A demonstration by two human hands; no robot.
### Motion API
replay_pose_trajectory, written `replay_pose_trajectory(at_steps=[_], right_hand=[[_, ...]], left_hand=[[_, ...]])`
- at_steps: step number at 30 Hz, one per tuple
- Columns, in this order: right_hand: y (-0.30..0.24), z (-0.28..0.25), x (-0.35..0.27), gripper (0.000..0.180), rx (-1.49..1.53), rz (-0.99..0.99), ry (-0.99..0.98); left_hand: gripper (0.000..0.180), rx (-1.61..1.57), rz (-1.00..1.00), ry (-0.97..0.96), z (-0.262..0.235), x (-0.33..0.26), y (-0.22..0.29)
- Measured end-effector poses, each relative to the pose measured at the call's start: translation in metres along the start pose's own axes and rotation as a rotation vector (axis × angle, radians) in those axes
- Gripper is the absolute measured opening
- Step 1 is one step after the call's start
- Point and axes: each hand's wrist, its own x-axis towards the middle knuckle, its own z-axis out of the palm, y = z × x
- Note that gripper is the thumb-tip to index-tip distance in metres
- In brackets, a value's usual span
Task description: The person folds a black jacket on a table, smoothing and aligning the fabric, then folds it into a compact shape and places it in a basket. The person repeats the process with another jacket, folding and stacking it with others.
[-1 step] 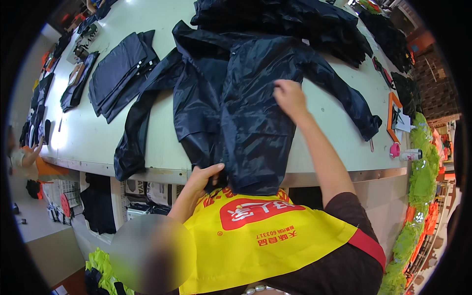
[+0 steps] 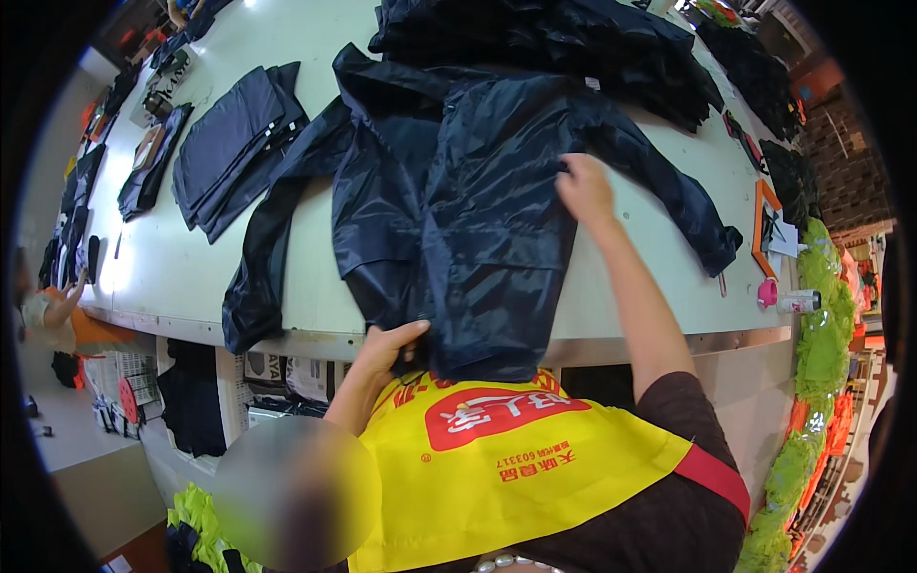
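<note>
A dark navy rain jacket lies spread out on a pale table, with one sleeve stretched toward the near left and the other to the right. Its hem hangs over the near table edge. My left hand grips that hem at the edge, fingers curled around the fabric. My right hand rests flat on the jacket's right chest, near where the right sleeve starts, with the forearm reaching across the table. I wear a yellow apron.
Folded dark garments lie at the left of the table and a heap of dark clothing at the back. An orange-edged tray, a pink object and a white bottle sit at the right edge. Another person is far left.
</note>
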Motion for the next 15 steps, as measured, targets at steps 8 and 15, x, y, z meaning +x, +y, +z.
replay_pose_trajectory(at_steps=[8,15], right_hand=[[0.223,-0.095,-0.066,0.027,-0.930,0.395,-0.516],[0.098,-0.178,-0.083,0.053,-0.325,0.013,-0.176]], left_hand=[[0.055,0.272,0.034,0.412,-0.126,0.061,0.029],[0.048,0.575,0.261,0.759,-0.201,0.096,0.083]])
